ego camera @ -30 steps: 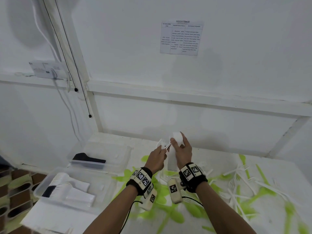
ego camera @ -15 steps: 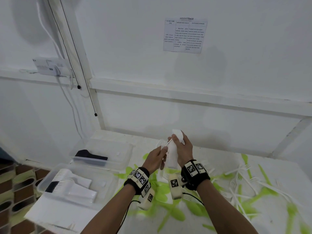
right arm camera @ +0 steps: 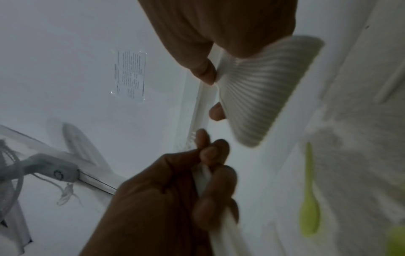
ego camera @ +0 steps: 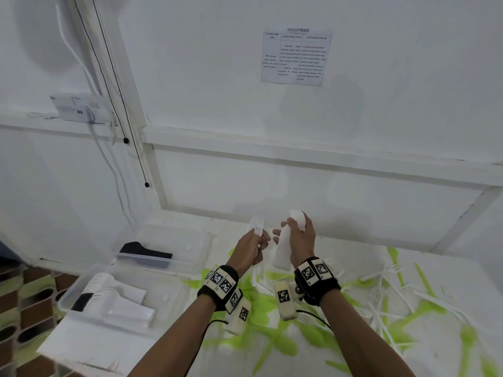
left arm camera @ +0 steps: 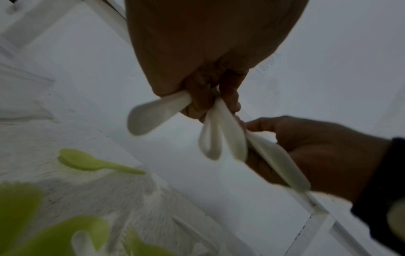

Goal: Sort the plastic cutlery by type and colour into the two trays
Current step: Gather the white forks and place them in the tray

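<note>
Both hands are raised over the counter (ego camera: 340,257), each closed around white cutlery. The left hand (ego camera: 249,250) pinches a few white forks (ego camera: 257,227), tines up, handles hanging below the fist; the left-wrist view shows those handle ends splayed apart. The right hand (ego camera: 299,240) wraps a thick, neatly nested stack of white cutlery (ego camera: 283,251); its type cannot be told, though the right-wrist view shows tight, even layers. The two bundles sit just beside each other, not clearly touching.

My read is that the loose forks are being merged into, or squared against, a stack. Doing it well means aligning the tines the same way, closing the splayed handles before sliding them together, and keeping the right grip firm so the nested stack does not fan out.

Left of the hands stand two clear trays. The far tray (ego camera: 201,235) holds one dark bundle (ego camera: 145,253). The near tray (ego camera: 81,281) holds stacked white cutlery (ego camera: 119,297) and a small dark piece (ego camera: 81,302) at its left end. Green pieces (ego camera: 272,341) and more white forks (ego camera: 386,289) lie scattered across the counter, so much sorting remains.
</note>
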